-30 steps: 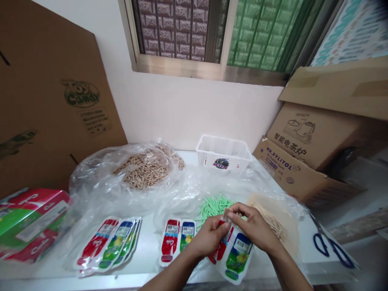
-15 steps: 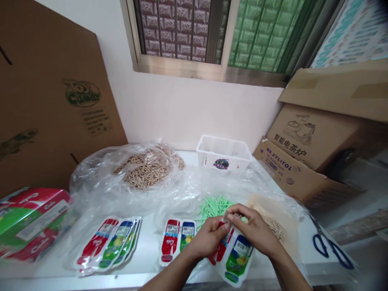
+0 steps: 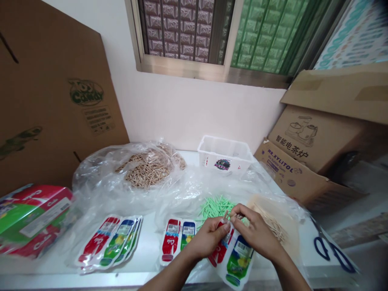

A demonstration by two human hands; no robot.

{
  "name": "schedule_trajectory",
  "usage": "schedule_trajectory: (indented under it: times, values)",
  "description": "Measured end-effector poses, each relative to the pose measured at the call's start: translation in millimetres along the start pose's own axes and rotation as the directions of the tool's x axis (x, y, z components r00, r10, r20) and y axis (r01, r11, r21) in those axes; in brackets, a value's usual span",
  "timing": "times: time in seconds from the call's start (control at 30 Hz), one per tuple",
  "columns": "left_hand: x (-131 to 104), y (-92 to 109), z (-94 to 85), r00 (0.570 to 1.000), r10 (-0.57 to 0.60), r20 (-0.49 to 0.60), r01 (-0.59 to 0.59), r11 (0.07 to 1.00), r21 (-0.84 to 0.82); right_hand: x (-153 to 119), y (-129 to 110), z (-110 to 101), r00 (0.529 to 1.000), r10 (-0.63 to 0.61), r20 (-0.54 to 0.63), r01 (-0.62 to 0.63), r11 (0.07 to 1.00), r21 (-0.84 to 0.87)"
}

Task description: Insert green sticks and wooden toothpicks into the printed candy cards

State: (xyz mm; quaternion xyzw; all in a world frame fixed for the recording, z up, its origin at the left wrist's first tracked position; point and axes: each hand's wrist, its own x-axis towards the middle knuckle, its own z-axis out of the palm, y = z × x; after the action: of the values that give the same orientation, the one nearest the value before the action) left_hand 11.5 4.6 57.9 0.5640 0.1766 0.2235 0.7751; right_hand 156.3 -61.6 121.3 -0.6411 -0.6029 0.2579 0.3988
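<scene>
The left hand pinches the red-and-green packet between its fingers above the near worktop, beside green sticks; the right hand's fingers seemingly pinch brown sticks. A loosened pinch could scatter these.

your left forearm and right forearm slant inward from the bottom edge. right of lower centre, your left grip pinches, thumb over bent fingers; your right grip, just beside it, pinches with index finger arched.
</scene>
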Motion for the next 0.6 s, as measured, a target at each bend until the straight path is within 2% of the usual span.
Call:
schedule_trajectory:
  times: [0.17, 0.33, 0.43, 0.6]
  values:
    - [-1.4, 3.0, -0.7, 1.000, 0.015, 0.007, -0.016, 0.999, 0.033, 0.6, -1.9, 1.6, 1.000, -0.020, -0.002, 0.020, 0.998, 0.056]
    - [-4.9, 4.6, -4.3, 0.997, 0.071, -0.043, -0.066, 0.993, 0.100, -0.3, -1.1, 0.4, 0.996, -0.084, -0.011, 0.084, 0.995, -0.048]
    - [-8.0, 5.0, -6.5, 0.997, 0.063, -0.054, -0.055, 0.988, 0.143, -2.0, -3.2, 0.3, 0.992, -0.121, 0.019, 0.122, 0.988, -0.095]
    - [-14.3, 11.0, -10.4, 0.996, 0.070, -0.054, -0.061, 0.986, 0.157, -6.2, -3.4, 0.6, 0.995, -0.093, 0.044, 0.096, 0.994, -0.062]
